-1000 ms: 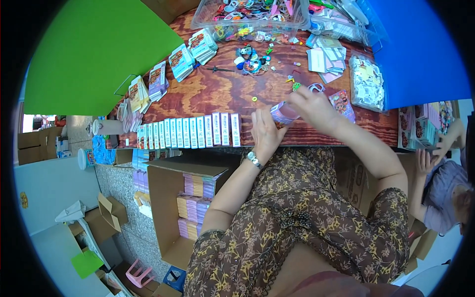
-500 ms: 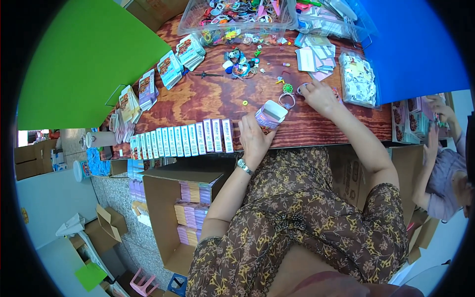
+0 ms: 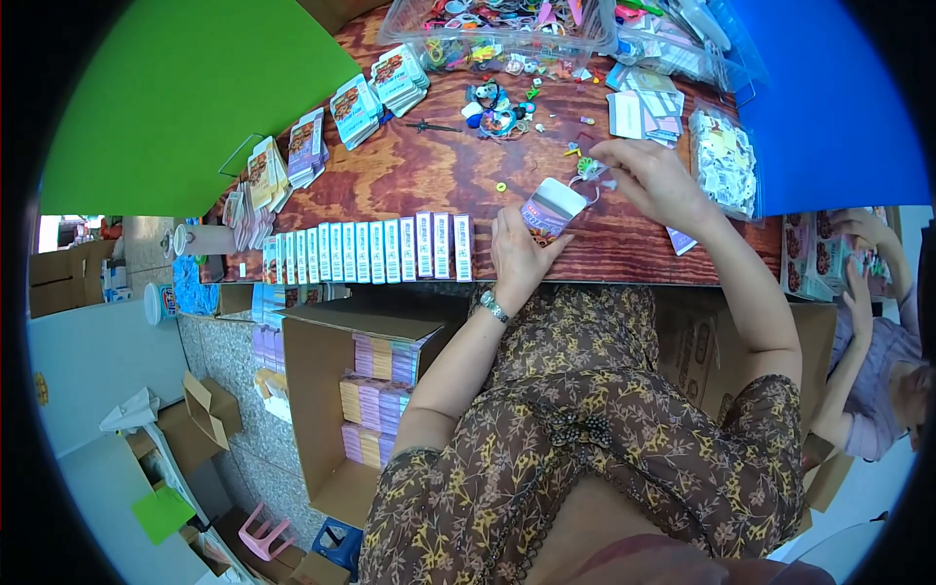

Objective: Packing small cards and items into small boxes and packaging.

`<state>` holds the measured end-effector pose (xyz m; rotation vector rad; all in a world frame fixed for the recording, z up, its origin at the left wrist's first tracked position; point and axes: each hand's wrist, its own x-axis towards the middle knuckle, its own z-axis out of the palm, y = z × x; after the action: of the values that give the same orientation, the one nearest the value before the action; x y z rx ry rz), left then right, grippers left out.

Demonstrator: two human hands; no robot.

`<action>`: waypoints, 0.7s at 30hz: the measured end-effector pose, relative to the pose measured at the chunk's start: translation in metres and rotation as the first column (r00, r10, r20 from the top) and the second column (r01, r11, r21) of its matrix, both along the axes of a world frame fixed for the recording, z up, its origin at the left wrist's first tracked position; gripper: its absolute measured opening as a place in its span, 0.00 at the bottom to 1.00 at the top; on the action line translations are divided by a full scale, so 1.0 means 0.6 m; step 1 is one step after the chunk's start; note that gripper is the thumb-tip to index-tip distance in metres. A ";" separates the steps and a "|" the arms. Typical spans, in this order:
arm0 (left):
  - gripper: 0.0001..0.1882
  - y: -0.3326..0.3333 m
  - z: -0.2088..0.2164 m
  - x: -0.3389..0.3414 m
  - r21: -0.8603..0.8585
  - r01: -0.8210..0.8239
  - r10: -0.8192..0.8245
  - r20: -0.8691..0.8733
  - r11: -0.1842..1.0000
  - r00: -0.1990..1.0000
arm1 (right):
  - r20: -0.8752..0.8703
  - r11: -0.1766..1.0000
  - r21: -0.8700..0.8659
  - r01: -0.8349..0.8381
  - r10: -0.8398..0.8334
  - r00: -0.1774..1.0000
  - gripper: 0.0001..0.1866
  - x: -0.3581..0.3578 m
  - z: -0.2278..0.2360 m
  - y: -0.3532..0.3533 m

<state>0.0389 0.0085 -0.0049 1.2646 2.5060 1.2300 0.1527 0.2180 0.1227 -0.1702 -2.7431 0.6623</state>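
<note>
My left hand (image 3: 522, 255) grips a small purple carton (image 3: 554, 211) near the table's front edge. The carton's top flap stands up and its mouth is open toward the right. Just beyond it, my right hand (image 3: 658, 183) hovers with bent fingers over a pale looped band (image 3: 591, 192) and a green flower-shaped trinket (image 3: 586, 166). A whitish, translucent bit shows at its fingertips, too small to name. To the left of my left hand, a row of slim cartons (image 3: 380, 252) stands upright along the edge.
A clear bin of trinkets (image 3: 502, 44) stands at the back. Stacks of printed cards (image 3: 356, 112) lie left, pale cards (image 3: 643, 112) and a bag of white pieces (image 3: 723, 161) right. Below is an open cardboard box (image 3: 317, 390) of packed cartons. Another person's hands (image 3: 860, 234) work at right.
My right hand has lifted and turned from the tabletop toward the carton's mouth, uncovering a purple piece under its wrist. The left hand keeps its hold. The whole view has shifted slightly.
</note>
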 end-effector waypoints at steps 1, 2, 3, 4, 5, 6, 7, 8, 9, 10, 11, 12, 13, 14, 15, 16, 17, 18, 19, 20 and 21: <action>0.37 -0.001 0.000 0.000 0.005 -0.007 0.007 0.014 1.000 1.000 | 0.013 0.994 -0.109 -0.022 0.024 1.000 0.16 -0.007 0.017 -0.018; 0.38 -0.003 0.001 0.000 0.010 -0.015 0.015 0.026 1.000 1.000 | 0.024 0.975 -0.217 -0.044 0.050 0.998 0.15 -0.015 0.025 -0.032; 0.38 0.000 0.007 0.003 0.013 -0.012 0.012 0.026 1.000 1.000 | 0.024 0.976 -0.214 -0.041 0.048 0.999 0.15 -0.018 0.027 -0.042; 0.38 0.002 0.013 0.005 0.011 -0.016 0.016 0.053 1.000 0.998 | 0.014 0.970 -0.238 -0.054 0.059 0.998 0.15 -0.021 0.025 -0.050; 0.38 0.003 0.019 0.007 0.009 -0.021 0.021 0.080 1.000 0.997 | 0.004 0.963 -0.262 -0.068 0.072 0.997 0.15 -0.025 0.021 -0.056; 0.38 0.003 0.022 0.007 0.012 -0.021 0.020 0.078 1.000 0.997 | -0.016 0.956 -0.284 -0.075 0.073 0.997 0.14 -0.030 0.008 -0.061; 0.38 0.003 0.026 0.007 0.024 -0.020 0.018 0.076 1.000 0.997 | -0.017 0.957 -0.281 -0.075 0.073 0.997 0.14 -0.031 0.000 -0.065; 0.37 0.003 0.029 0.007 0.037 -0.018 0.015 0.074 0.999 0.997 | 0.028 0.957 -0.285 -0.053 0.063 0.998 0.13 -0.031 -0.005 -0.068; 0.37 0.001 0.028 0.007 0.036 -0.019 0.017 0.072 0.999 0.997 | 0.071 0.956 -0.290 -0.034 0.057 0.996 0.13 -0.032 -0.013 -0.073; 0.37 0.000 0.027 0.007 0.044 -0.002 0.000 0.034 0.999 0.999 | 0.025 0.951 -0.308 -0.027 0.036 0.999 0.12 -0.034 -0.022 -0.081; 0.37 0.000 0.026 0.008 0.051 0.019 -0.019 -0.003 0.998 1.000 | 0.023 0.951 -0.308 -0.025 0.034 0.999 0.12 -0.035 -0.032 -0.083; 0.37 0.000 0.025 0.009 0.053 0.026 -0.026 -0.002 0.998 1.000 | -0.030 0.984 -0.177 -0.033 0.028 0.999 0.12 -0.034 -0.042 -0.085; 0.38 0.001 0.024 0.011 0.059 0.028 -0.026 -0.037 0.998 0.999 | -0.082 0.999 -0.040 -0.031 0.027 0.996 0.12 -0.032 -0.049 -0.086; 0.39 0.002 0.023 0.014 0.068 0.033 -0.028 -0.072 0.997 0.997 | 0.022 0.998 0.045 -0.051 0.050 0.998 0.13 -0.024 -0.053 -0.088; 0.39 0.002 0.019 0.014 0.073 0.050 -0.045 -0.068 0.996 0.997 | 0.026 0.998 0.050 -0.035 0.034 0.999 0.13 -0.019 -0.058 -0.095; 0.39 0.003 0.015 0.013 0.070 0.058 -0.052 -0.077 0.996 0.996 | -0.011 0.993 0.108 -0.040 0.042 0.999 0.15 -0.013 -0.065 -0.104; 0.40 0.003 0.011 0.012 0.068 0.069 -0.063 -0.086 0.995 0.994 | -0.044 0.985 0.167 -0.041 0.049 0.998 0.17 -0.009 -0.073 -0.113; 0.41 0.002 0.012 0.008 0.091 0.108 -0.093 -0.157 0.990 0.983 | -0.055 0.988 0.142 -0.062 0.070 0.996 0.19 -0.005 -0.087 -0.117; 0.42 -0.003 0.004 0.003 0.029 0.087 -0.084 -0.098 0.996 0.992 | -0.067 0.989 0.116 -0.086 0.094 0.993 0.21 -0.004 -0.094 -0.119; 0.42 -0.005 0.005 0.004 0.069 0.067 -0.063 -0.062 0.995 0.996 | -0.180 0.991 0.045 -0.126 0.132 0.975 0.25 0.000 -0.085 -0.112; 0.43 -0.004 0.007 0.004 0.105 0.041 -0.038 -0.026 0.994 0.999 | -0.171 0.994 0.056 -0.090 0.098 0.980 0.25 0.016 -0.068 -0.097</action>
<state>0.0412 0.0062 -0.0007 1.3522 2.4490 1.3628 0.1621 0.1598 0.0820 0.0275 -2.6084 0.6045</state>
